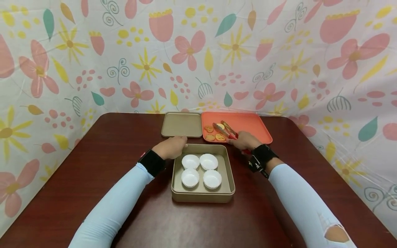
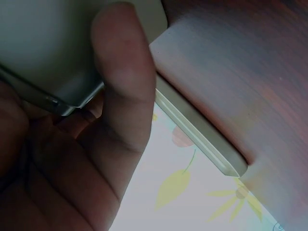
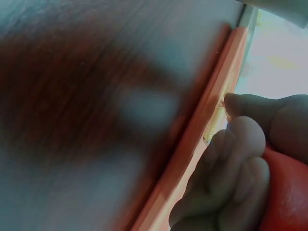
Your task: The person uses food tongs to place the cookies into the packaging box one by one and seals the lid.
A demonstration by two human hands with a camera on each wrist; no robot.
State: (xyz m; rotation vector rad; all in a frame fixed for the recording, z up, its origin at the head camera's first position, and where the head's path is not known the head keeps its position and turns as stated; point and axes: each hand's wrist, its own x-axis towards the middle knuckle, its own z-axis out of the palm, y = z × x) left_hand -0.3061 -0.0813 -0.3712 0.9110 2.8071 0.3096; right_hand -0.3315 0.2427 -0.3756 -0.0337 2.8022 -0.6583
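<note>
A gold rectangular tin [image 1: 203,198] stands on the table with several white fluted paper cups [image 1: 190,178] inside. My left hand [image 1: 170,148] grips the tin's far left corner; in the left wrist view the thumb [image 2: 127,72] lies against its wall. My right hand [image 1: 246,140] holds red-handled tongs [image 1: 221,130] over the left part of an orange tray [image 1: 248,125]. Several cookies [image 1: 210,137] lie there, one pretzel-shaped, and a pale round one is between the tong arms. Whether the tips touch it I cannot tell. In the right wrist view, fingers curl round the red handle [image 3: 291,192].
A flat gold lid or tray [image 1: 181,124] lies behind the tin, left of the orange tray. All stand on a dark brown wooden table [image 1: 124,137]. A flower-patterned cloth [image 1: 186,75] hangs behind the table's far edge and along its sides.
</note>
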